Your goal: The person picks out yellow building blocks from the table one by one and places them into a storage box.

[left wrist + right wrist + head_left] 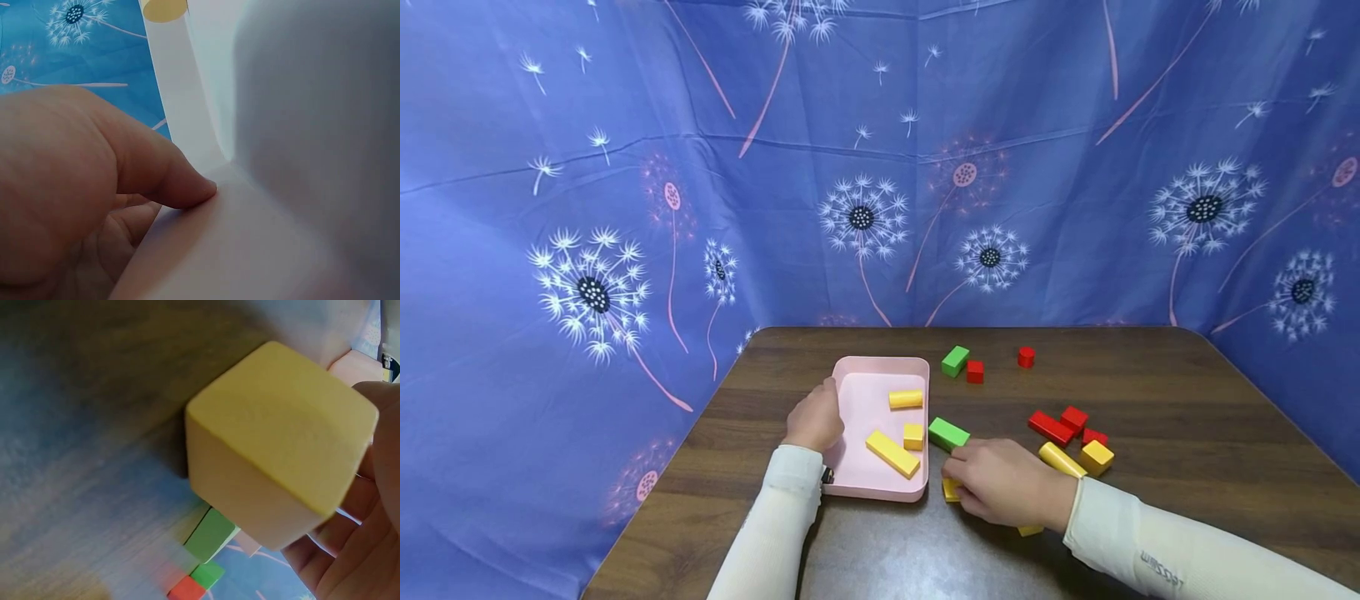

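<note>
My left hand (815, 418) grips the left wall of a shallow pink tray (859, 417); in the left wrist view the thumb (181, 181) presses inside the wall, fingers behind it. Inside the tray lie a yellow cylinder (906, 399), a yellow cube (913, 437) and a long yellow block (892, 454). Right of the tray, my right hand (1003, 483) pinches a yellow block (951, 490), mostly covered by its fingers. A green block (949, 434) lies just beyond those fingertips. Close to the right wrist camera, another yellow block (281, 431) hides part of that hand.
Beyond the right forearm lie a yellow cylinder (1062, 459), a yellow cube (1097, 457) and several red blocks (1051, 427). Farther back on the wooden table (1180, 392) are a green block (955, 361), a red cube (975, 372) and a red cylinder (1026, 357). A blue curtain (1060, 208) hangs behind.
</note>
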Demonstrator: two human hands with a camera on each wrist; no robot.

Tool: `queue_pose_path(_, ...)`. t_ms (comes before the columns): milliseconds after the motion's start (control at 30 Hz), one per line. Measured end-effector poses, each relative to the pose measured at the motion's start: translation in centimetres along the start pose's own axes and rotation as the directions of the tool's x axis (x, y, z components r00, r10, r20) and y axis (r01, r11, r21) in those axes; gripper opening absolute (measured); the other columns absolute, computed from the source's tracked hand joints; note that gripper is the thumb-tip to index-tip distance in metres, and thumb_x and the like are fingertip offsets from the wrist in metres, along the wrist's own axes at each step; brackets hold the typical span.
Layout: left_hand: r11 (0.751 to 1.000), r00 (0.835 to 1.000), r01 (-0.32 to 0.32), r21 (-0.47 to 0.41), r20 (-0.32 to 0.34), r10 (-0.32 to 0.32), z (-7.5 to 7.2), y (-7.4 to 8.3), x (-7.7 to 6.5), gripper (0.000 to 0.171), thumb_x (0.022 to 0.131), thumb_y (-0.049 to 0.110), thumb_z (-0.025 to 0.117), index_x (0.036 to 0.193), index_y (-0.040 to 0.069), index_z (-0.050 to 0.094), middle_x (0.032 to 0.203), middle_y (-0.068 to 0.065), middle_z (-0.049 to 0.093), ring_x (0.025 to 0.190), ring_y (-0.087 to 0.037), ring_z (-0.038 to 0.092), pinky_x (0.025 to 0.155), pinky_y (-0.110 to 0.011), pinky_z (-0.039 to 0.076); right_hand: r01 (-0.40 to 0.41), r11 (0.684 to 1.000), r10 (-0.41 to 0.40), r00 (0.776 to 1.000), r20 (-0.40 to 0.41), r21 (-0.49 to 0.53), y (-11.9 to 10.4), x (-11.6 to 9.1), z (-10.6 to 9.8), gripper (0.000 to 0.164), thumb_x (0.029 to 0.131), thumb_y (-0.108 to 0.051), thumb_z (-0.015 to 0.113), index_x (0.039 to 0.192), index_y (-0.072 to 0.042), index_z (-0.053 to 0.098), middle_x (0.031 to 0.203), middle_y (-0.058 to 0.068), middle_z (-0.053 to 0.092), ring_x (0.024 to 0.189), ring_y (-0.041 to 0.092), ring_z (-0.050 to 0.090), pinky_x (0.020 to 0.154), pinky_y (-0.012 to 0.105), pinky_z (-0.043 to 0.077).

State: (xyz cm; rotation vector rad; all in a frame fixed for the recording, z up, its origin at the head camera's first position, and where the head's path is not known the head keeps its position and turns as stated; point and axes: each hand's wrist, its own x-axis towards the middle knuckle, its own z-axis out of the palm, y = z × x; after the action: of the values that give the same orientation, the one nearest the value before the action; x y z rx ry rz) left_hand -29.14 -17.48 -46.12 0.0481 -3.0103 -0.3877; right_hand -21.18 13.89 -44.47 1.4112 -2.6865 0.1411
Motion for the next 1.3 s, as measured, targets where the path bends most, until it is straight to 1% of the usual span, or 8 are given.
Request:
queue_pose_path(233, 1.000, 1.000, 0.004, -0.004, 0.003, -0.004, 0.11, 0.07, -0.11, 0.066, 0.092, 0.006, 0.073, 0.151, 0.000, 0.044, 0.136, -0.020, 0.065, 0.113, -0.035, 0.070, 0.093, -0.053, 0.059, 0.008, 0.999, -0.008, 1.000, -0.001, -0.035, -0.08, 0.01, 0.02, 0.015, 0.087, -0.026, 0.078, 0.099, -0.023, 0.070, 0.082, -0.015, 0.060, 0.069, 0.001, 0.048, 0.061, 0.020, 0.048)
queue_pose_path(367, 1.000, 1.000, 0.007, -0.008, 0.003, -0.007, 0.15, 0.14, -0.13, 0.067, 0.092, 0.006, 0.073, 0.152, 0.000, 0.044, 0.137, -0.021, 0.064, 0.114, -0.035, 0.070, 0.094, -0.053, 0.059, 0.034, 0.996, -0.037, 0.999, -0.031, -0.086, -0.06, -0.13, -0.13, 0.016, 0.085, -0.027, 0.079, 0.099, -0.022, 0.072, 0.084, -0.013, 0.061, 0.072, 0.003, 0.049, 0.062, 0.021, 0.050)
queue_pose_path(467, 1.000, 1.000, 0.006, -0.008, 0.001, -0.006, 0.16, 0.16, -0.13, 0.066, 0.092, 0.006, 0.073, 0.152, 0.000, 0.044, 0.136, -0.021, 0.065, 0.113, -0.035, 0.070, 0.093, -0.054, 0.059, 0.041, 0.994, -0.047, 0.997, -0.055, -0.106, 0.04, -0.31, -0.25, 0.017, 0.084, -0.029, 0.079, 0.098, -0.022, 0.073, 0.086, -0.013, 0.061, 0.074, 0.004, 0.049, 0.064, 0.022, 0.050)
queue_pose_path(600, 1.000, 1.000, 0.007, -0.003, -0.005, -0.007, 0.16, 0.08, -0.12, 0.065, 0.093, 0.007, 0.072, 0.151, 0.000, 0.045, 0.134, -0.020, 0.066, 0.111, -0.035, 0.071, 0.091, -0.053, 0.059, 0.032, 0.996, -0.037, 0.998, -0.051, -0.086, 0.14, -0.41, -0.36, 0.018, 0.084, -0.032, 0.078, 0.097, -0.022, 0.072, 0.083, -0.015, 0.058, 0.073, 0.003, 0.047, 0.061, 0.021, 0.047)
queue_pose_path(800, 1.000, 1.000, 0.002, -0.009, -0.008, -0.002, 0.19, -0.11, -0.09, 0.065, 0.092, 0.006, 0.072, 0.151, 0.000, 0.045, 0.135, -0.020, 0.065, 0.111, -0.035, 0.071, 0.092, -0.054, 0.059, 0.008, 0.998, -0.009, 1.000, -0.007, -0.064, 0.10, -0.49, -0.16, 0.026, 0.086, -0.042, 0.079, 0.100, -0.022, 0.071, 0.080, -0.017, 0.052, 0.069, 0.002, 0.043, 0.057, 0.020, 0.042)
queue_pose_path(1033, 1.000, 1.000, 0.004, -0.004, -0.012, -0.005, 0.22, -0.11, -0.07, 0.063, 0.092, 0.006, 0.072, 0.150, 0.000, 0.046, 0.132, -0.020, 0.066, 0.108, -0.035, 0.071, 0.090, -0.054, 0.059, 0.009, 0.998, -0.008, 1.000, 0.007, -0.067, 0.22, -0.43, -0.03, 0.027, 0.084, -0.039, 0.083, 0.102, -0.022, 0.071, 0.083, -0.016, 0.057, 0.069, 0.000, 0.046, 0.061, 0.021, 0.049)
queue_pose_path(1300, 1.000, 1.000, 0.006, -0.011, -0.010, -0.006, 0.19, -0.06, 0.04, 0.063, 0.092, 0.006, 0.072, 0.150, 0.001, 0.046, 0.131, -0.020, 0.067, 0.108, -0.035, 0.071, 0.089, -0.054, 0.060, -0.004, 0.999, 0.005, 1.000, 0.018, -0.040, 0.31, -0.39, 0.07, 0.028, 0.084, -0.035, 0.084, 0.106, -0.022, 0.072, 0.086, -0.015, 0.062, 0.071, 0.000, 0.051, 0.066, 0.022, 0.054)
